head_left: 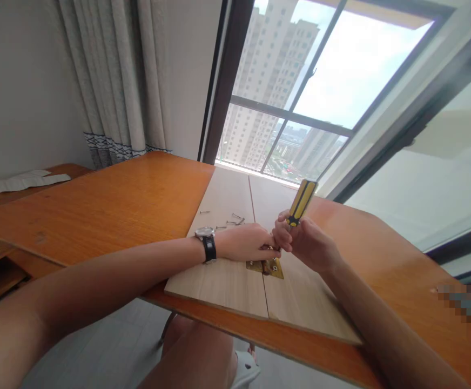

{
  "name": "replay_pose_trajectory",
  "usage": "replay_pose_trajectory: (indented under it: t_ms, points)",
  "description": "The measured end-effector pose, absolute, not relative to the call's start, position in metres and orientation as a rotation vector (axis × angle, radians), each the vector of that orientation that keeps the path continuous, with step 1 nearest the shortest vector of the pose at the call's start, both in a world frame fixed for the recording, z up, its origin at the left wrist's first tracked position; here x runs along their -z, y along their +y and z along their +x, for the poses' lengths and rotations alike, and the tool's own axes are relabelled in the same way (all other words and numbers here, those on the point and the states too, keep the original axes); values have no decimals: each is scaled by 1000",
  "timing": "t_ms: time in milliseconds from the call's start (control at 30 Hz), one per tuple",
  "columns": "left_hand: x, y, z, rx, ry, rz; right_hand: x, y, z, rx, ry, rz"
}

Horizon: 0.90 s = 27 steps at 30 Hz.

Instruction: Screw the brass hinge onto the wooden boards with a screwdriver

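Observation:
A brass hinge (275, 268) lies across the seam between two pale wooden boards (223, 283). My left hand (249, 241), with a watch (205, 233) on its wrist, rests at the hinge's far end, its thumb and finger pinched together there. What that pinch holds is hidden. My right hand (306, 240) meets the left fingertips and grips a screwdriver (302, 201) with a yellow and black handle. The handle points up and away, and the tip is hidden behind the fingers. Several loose screws (235, 217) lie on the left board beyond my left wrist.
The boards lie on an orange-brown wooden table (130, 200) whose front edge runs above my legs. A window (292, 92) stands behind it, with a grey curtain (118, 81) to the left. White paper strips (28, 181) lie at the far left.

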State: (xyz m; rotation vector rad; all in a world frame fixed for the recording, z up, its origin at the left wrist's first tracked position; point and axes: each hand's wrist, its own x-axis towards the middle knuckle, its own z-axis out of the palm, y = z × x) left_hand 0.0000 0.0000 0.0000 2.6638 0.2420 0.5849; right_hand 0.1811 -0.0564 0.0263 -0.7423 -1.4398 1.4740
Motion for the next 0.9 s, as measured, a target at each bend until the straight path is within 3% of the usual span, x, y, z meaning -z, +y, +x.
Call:
replay_pose_trajectory:
  t_ms: [900]
  points:
    - [3, 1, 0, -648, 181, 2689, -24, -56, 180, -1479, -1434, -700]
